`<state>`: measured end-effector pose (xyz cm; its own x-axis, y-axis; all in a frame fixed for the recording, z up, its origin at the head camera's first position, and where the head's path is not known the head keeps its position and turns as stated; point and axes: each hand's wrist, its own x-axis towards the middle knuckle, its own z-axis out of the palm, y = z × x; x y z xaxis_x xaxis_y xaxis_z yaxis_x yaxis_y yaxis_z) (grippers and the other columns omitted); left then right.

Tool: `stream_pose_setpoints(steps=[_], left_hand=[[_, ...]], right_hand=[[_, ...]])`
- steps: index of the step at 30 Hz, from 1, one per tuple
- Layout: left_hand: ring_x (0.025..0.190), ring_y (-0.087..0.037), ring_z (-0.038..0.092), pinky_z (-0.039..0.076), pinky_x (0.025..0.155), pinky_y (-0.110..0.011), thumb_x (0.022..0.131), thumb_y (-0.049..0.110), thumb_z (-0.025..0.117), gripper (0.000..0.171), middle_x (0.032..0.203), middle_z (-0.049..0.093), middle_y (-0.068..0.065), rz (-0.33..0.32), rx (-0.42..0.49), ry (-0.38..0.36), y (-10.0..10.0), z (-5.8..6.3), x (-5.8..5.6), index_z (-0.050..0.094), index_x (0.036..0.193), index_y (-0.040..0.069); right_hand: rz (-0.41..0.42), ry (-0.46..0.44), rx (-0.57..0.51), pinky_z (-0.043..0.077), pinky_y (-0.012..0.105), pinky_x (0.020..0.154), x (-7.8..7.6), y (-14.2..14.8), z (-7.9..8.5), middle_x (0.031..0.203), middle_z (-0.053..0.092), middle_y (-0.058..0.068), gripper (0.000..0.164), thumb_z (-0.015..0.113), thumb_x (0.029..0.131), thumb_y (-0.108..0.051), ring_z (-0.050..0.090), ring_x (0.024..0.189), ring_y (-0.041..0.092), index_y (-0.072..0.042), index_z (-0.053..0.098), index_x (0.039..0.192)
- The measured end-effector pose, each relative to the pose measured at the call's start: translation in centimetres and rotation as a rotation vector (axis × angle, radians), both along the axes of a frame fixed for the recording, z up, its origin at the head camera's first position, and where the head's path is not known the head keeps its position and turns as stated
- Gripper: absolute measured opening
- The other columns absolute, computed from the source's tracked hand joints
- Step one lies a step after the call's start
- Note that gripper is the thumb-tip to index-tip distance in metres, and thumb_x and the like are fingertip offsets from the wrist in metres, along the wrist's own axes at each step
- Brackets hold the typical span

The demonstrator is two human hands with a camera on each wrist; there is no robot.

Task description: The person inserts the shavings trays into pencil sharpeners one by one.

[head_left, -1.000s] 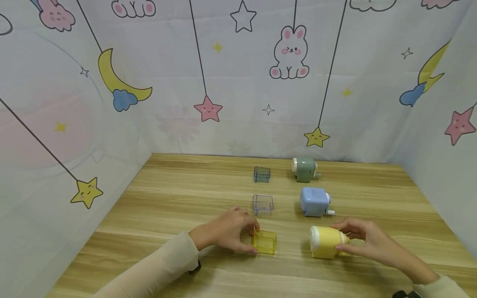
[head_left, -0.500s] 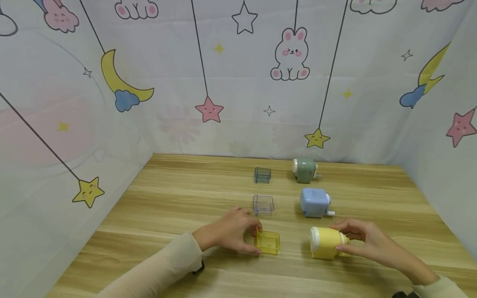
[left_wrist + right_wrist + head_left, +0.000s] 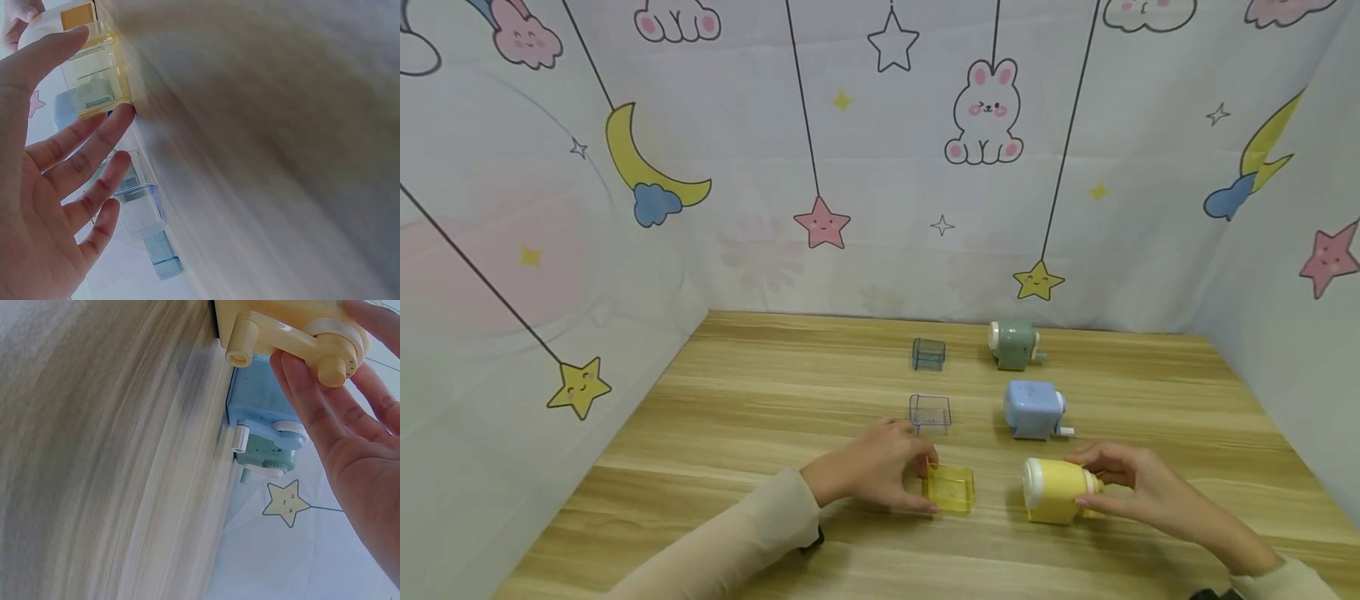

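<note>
My left hand (image 3: 887,467) pinches a see-through yellow shavings drawer (image 3: 951,489) by its near end, thumb on one side and fingers on the other. The left wrist view shows the drawer (image 3: 103,75) low on the tabletop between thumb and fingertips. To its right, a yellow hand-crank pencil sharpener (image 3: 1055,490) stands upright, its white front facing the drawer. My right hand (image 3: 1138,483) holds the sharpener at its crank end. In the right wrist view, the yellow crank (image 3: 281,337) shows between the thumb and fingers. A short gap separates drawer and sharpener.
Behind stand a blue sharpener (image 3: 1032,408) and a green sharpener (image 3: 1015,345), in a row with the yellow one. Left of them lie a clear purple-edged drawer (image 3: 930,412) and a grey-blue drawer (image 3: 928,353). A printed cloth (image 3: 880,275) borders the wood table (image 3: 760,392).
My left hand has slid the yellow drawer rightward along the table, narrowing the gap to the yellow sharpener. The right hand and the sharpener have stayed in place.
</note>
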<state>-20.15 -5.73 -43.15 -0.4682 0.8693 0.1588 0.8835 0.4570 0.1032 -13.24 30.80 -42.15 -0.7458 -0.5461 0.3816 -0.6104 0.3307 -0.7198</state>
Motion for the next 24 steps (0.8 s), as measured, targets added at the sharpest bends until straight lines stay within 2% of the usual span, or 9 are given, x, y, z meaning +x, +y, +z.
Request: stream_pose_setpoints(steps=[8, 24], left_hand=[[0.074, 0.000, 0.037, 0.031, 0.069, -0.023, 0.071, 0.073, 0.054, 0.055, 0.080, 0.052, 0.026, -0.004, -0.016, 0.019, 0.4, -0.1, -0.1, 0.061, 0.100, 0.027], [0.080, 0.000, 0.040, 0.032, 0.074, -0.024, 0.071, 0.072, 0.056, 0.057, 0.079, 0.053, 0.026, 0.003, -0.029, 0.005, 1.1, 0.3, -0.1, 0.062, 0.101, 0.025]], right_hand=[[-0.007, -0.003, 0.013, 0.049, 0.030, 0.072, -0.1, 0.2, -0.3, 0.109, 0.059, 0.013, 0.042, 0.075, 0.070, -0.001, 0.058, 0.091, 0.020, -0.008, 0.059, 0.108], [0.018, -0.012, -0.002, 0.049, 0.030, 0.072, -0.2, 0.2, -0.3, 0.110, 0.058, 0.014, 0.042, 0.074, 0.070, 0.001, 0.058, 0.092, 0.021, -0.007, 0.059, 0.108]])
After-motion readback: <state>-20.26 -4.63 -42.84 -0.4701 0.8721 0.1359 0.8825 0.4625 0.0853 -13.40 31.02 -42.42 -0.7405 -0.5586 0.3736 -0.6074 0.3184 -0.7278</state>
